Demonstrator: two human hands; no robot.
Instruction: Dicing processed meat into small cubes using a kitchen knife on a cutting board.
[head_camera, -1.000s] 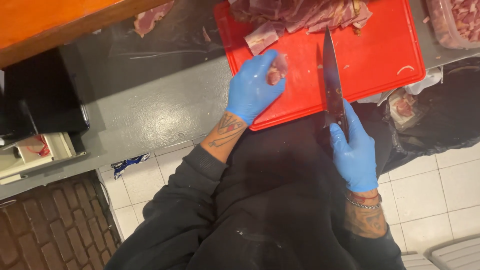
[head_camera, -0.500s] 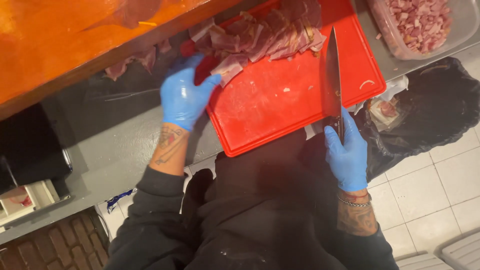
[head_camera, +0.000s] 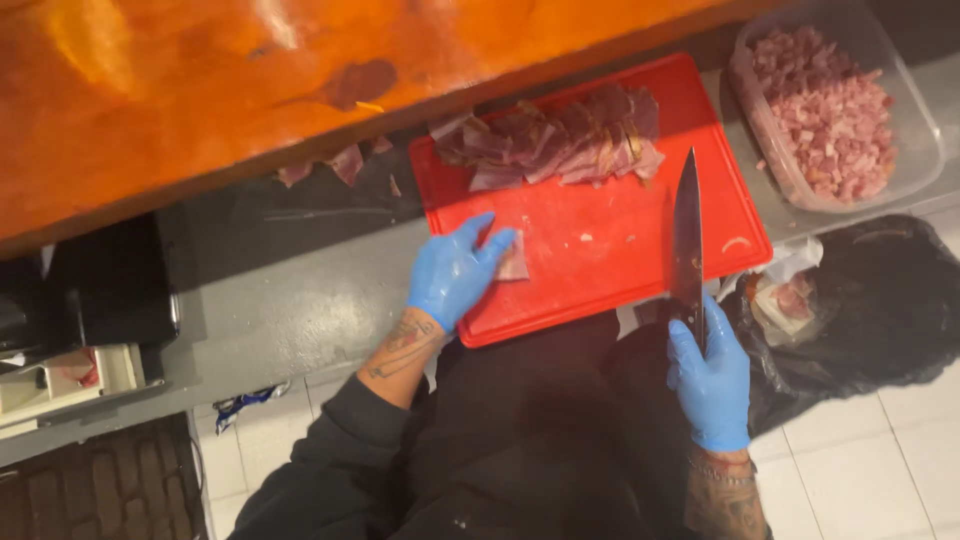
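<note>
Two blue-gloved hands over a red cutting board (head_camera: 600, 270). Left hand (head_camera: 455, 272) lies flat, fingers spread, pinning a small meat slice (head_camera: 514, 262) under its fingertips at the board's near-left part. Right hand (head_camera: 710, 375) is clamped round the handle of a chef's knife (head_camera: 687, 235), blade pointing away from the person w/ tip on the board. Beyond the left hand: pile of sliced meat (head_camera: 560, 140). Beyond the right hand: clear tub of diced meat (head_camera: 830, 110). Black bag (head_camera: 870, 300) just right of the right hand.
</note>
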